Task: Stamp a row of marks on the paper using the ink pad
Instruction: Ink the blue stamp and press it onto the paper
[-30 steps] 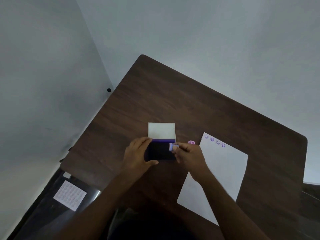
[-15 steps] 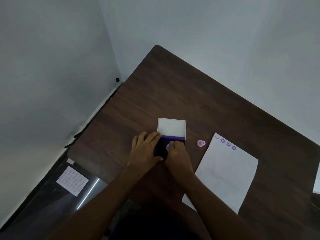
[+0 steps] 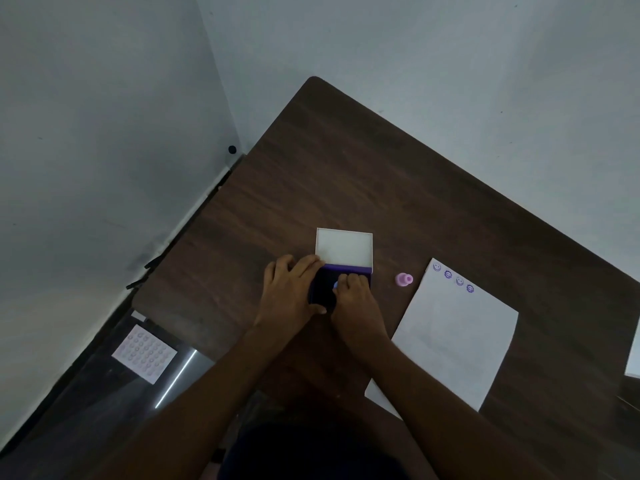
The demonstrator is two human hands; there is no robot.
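The right hand (image 3: 353, 299), fingers closed on a small stamp (image 3: 335, 285), has moved from the ink pad's (image 3: 322, 289) right edge onto its dark surface; the left hand (image 3: 289, 292) still grips the pad's left side. The pink stamp (image 3: 403, 279) lies right of the pad.

Dotted white sheet (image 3: 144, 353) on dark floor; second sheet (image 3: 633, 355) at table (image 3: 346, 161) edge

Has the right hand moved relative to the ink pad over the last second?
Yes. The right hand has shifted left from the ink pad's right edge onto its dark surface, farther from the paper, pressing the stamp down.
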